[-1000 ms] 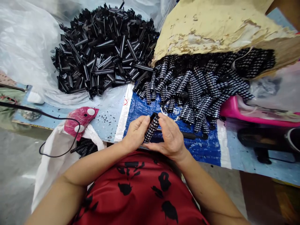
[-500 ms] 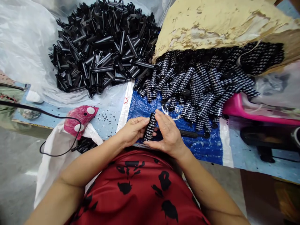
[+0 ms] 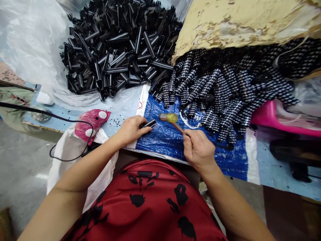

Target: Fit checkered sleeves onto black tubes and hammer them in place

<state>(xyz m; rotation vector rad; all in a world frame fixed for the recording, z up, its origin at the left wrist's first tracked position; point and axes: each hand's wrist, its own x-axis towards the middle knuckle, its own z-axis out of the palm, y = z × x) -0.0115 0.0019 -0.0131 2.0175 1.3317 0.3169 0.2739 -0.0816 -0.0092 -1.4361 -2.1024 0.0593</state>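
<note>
My left hand (image 3: 131, 130) is closed on a short black tube (image 3: 149, 124), pinched between thumb and fingers at the left part of the blue sheet (image 3: 163, 144). Wrapped round the handle of a small hammer (image 3: 168, 117), my right hand (image 3: 199, 147) is closed. The hammer's yellowish head hangs just right of the tube's end, not touching it. Behind my right hand lies a pile of black tubes with white printed squares (image 3: 213, 87).
Plain black pieces (image 3: 120, 50) are heaped at the back left by clear plastic (image 3: 32, 43). A yellow sack (image 3: 238, 23), pink bin (image 3: 263, 117) and dark machine (image 3: 293, 150) stand right. A pink pincushion-like bundle (image 3: 87, 124) and black cord (image 3: 57, 117) lie left.
The printed tube between both hands is no longer there. My hands have moved apart; the left now holds a black tube and the right a hammer. The view has shifted slightly.
</note>
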